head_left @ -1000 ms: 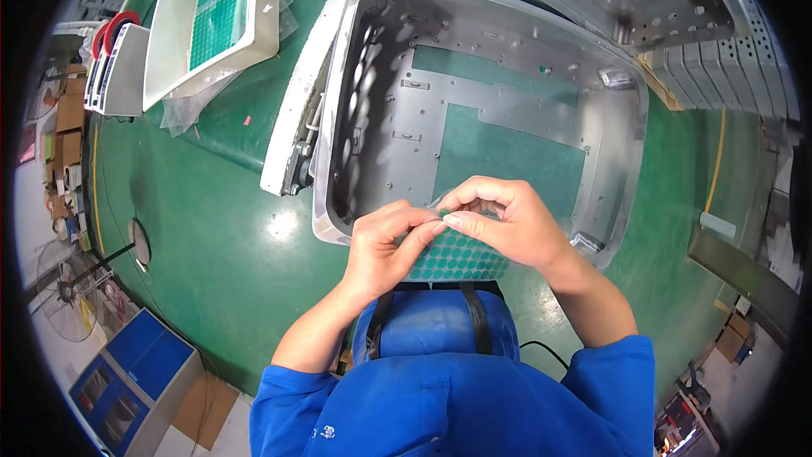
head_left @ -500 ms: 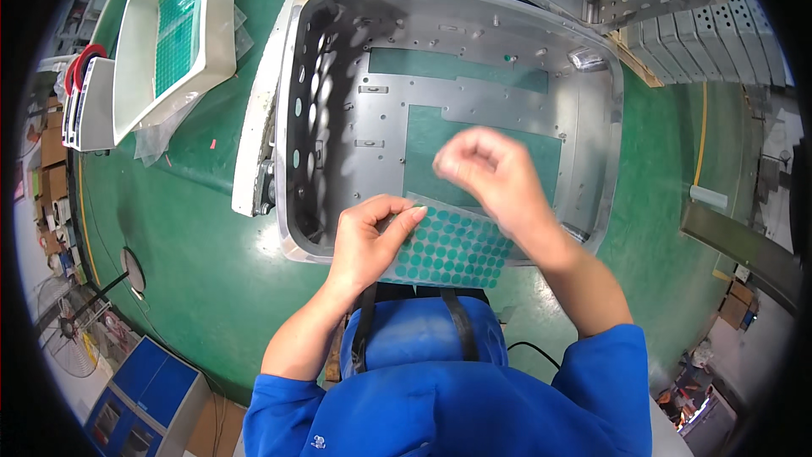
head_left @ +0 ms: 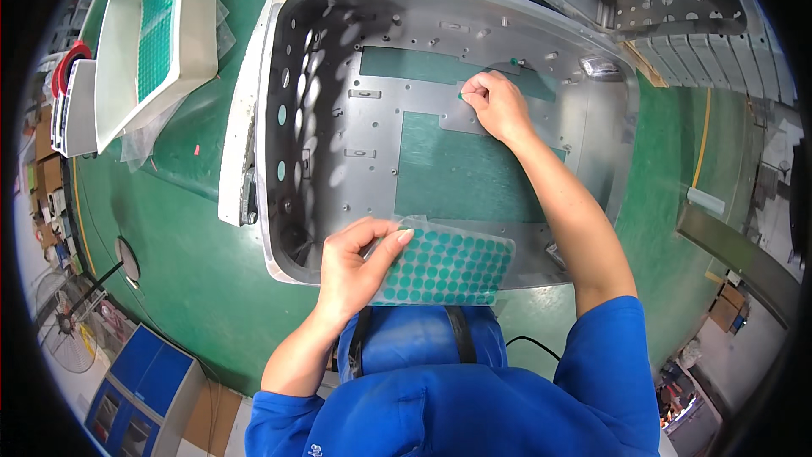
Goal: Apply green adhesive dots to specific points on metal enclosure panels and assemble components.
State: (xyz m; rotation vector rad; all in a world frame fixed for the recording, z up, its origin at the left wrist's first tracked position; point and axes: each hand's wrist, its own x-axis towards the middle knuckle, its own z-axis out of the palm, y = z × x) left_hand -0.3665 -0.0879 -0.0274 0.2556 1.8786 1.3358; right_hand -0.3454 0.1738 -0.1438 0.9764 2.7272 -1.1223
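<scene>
Our left hand [head_left: 348, 267] grips the green-dotted sheet [head_left: 448, 267] by its upper-left corner. Over the metal case [head_left: 364, 123], our right hand [head_left: 499, 107] has its grip closed on a small green disc [head_left: 462, 96].

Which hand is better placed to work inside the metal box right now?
Right, I'd judge: the right hand is over the metal box, apparently pinching a green dot. The left hand is nearer the body, gripping the dotted sheet.

clear rectangular plastic sheet [head_left: 444, 267] patterned with round green dots [head_left: 428, 271] in rows, silver-grey rectangular metal casing [head_left: 376, 124], blue fabric shirt [head_left: 482, 406]
</scene>
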